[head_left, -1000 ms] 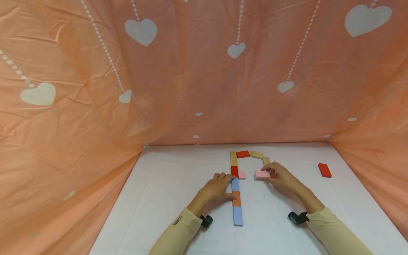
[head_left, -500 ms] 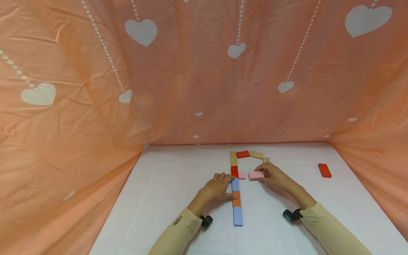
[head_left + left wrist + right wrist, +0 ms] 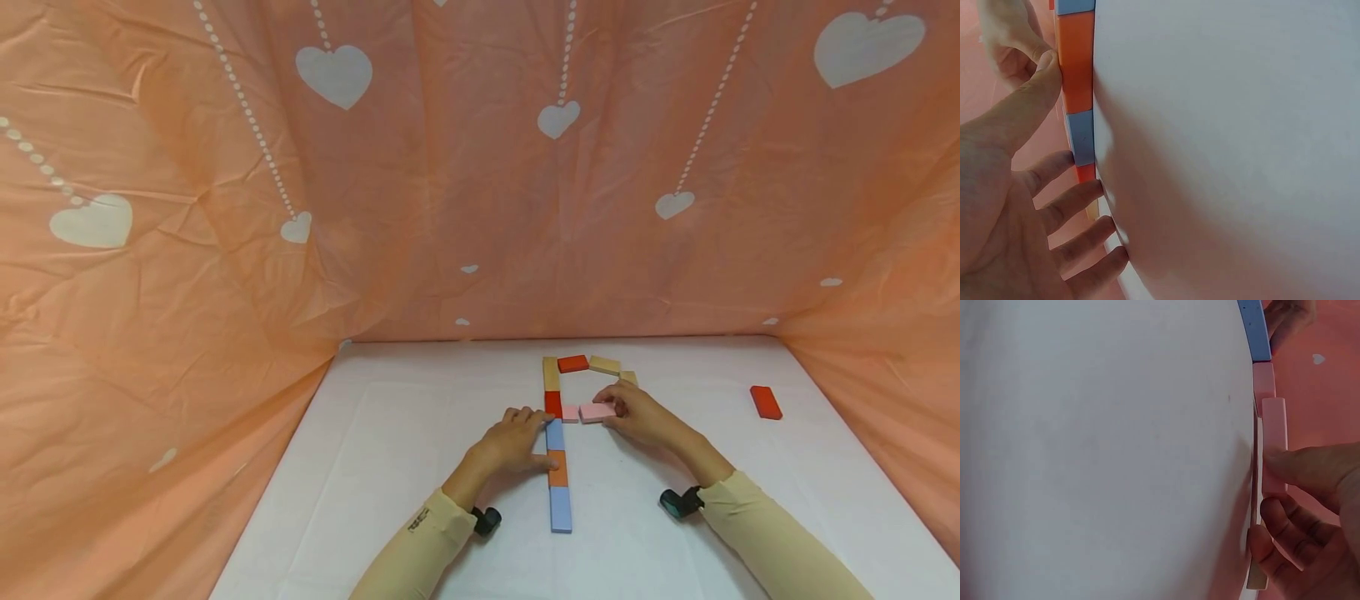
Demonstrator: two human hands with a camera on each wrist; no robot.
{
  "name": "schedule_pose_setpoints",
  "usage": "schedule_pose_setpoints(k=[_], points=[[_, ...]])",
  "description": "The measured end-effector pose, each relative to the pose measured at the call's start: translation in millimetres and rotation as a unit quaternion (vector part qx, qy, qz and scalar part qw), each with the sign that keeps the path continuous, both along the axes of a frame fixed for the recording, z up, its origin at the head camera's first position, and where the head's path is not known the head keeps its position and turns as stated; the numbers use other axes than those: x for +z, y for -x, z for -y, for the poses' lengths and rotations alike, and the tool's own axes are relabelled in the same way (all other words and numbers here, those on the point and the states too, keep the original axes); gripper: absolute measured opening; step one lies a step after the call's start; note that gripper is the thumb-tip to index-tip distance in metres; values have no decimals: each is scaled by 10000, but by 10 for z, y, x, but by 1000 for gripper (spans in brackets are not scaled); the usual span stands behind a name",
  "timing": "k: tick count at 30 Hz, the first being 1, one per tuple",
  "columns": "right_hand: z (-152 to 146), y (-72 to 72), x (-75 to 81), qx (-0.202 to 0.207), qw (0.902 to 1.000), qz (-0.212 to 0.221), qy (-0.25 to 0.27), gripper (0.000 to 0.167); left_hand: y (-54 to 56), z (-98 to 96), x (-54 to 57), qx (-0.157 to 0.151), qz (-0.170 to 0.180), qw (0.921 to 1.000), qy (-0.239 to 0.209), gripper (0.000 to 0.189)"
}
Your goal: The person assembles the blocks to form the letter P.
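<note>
In the head view my right hand [image 3: 641, 414] pinches a pink wooden block [image 3: 596, 412] by its right end. The block's left end is just right of a shorter-looking pink block [image 3: 571, 414]. My left hand [image 3: 512, 443] has its fingers spread along the left side of a straight column of blocks. Its thumb touches the orange block [image 3: 558, 475], and its index finger reaches the blue block [image 3: 555, 435] near the red block [image 3: 552, 403]. Another blue block [image 3: 561, 510] ends the column nearest me. In the right wrist view the held pink block [image 3: 1275, 425] overlaps the other pink block [image 3: 1264, 378].
A tan block [image 3: 551, 374] tops the column. From it a red block [image 3: 573, 363], a tan block [image 3: 604, 365] and a partly hidden tan block [image 3: 628, 377] curve right. A loose red block [image 3: 766, 402] lies far right on the white table [image 3: 420, 400]. An orange curtain [image 3: 480, 208] hangs behind.
My right hand has moved left with the pink block, narrowing the gap to the other pink block. The left hand has stayed in place.
</note>
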State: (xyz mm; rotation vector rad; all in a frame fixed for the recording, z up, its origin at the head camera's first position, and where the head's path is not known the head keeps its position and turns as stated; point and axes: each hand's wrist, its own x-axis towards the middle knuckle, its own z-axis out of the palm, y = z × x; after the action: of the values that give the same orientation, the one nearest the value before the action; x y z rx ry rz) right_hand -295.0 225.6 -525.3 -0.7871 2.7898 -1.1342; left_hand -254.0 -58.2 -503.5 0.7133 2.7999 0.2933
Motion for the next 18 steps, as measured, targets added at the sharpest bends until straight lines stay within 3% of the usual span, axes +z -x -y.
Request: schedule_pose_setpoints(k=[18], points=[[51,-1,16,-32,9998,51,-215,27,-4,-10,-4,37,10,10000,-9,84]])
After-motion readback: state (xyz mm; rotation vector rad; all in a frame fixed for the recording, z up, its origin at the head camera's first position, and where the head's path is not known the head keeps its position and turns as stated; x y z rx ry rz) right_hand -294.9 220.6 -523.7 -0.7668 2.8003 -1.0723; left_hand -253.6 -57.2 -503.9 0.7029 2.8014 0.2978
